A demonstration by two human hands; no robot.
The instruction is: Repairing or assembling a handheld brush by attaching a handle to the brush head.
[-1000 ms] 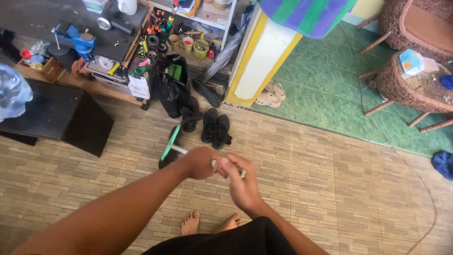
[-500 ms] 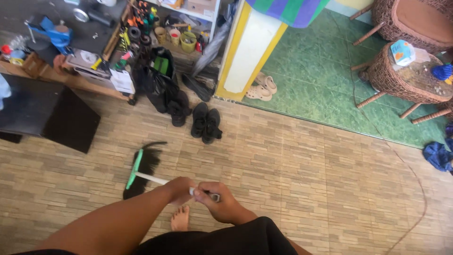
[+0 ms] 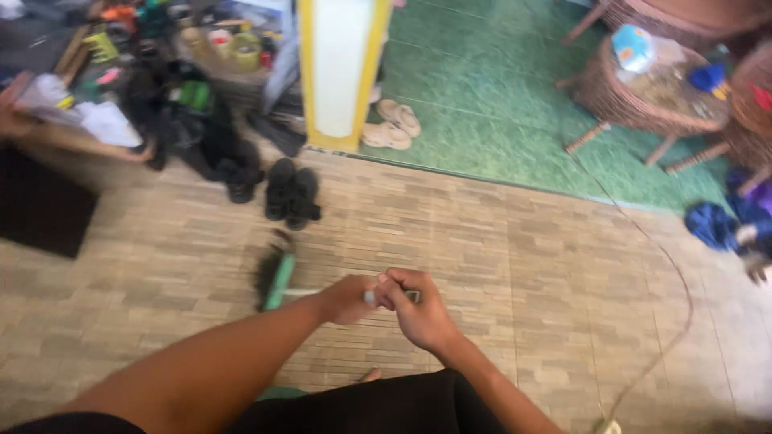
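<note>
We gripped the broom handle [image 3: 301, 292] with both hands, the left hand [image 3: 346, 299] closed around it and the right hand [image 3: 418, 309] curled tight at its end. The green broom head [image 3: 275, 277] rested on the brick-pattern floor [image 3: 515, 265] at nine o'clock from our hands. We judged a wide sweep toward twelve o'clock could knock the black shoes [image 3: 292, 191], or snag the thin cord [image 3: 667, 265] at three o'clock.
</note>
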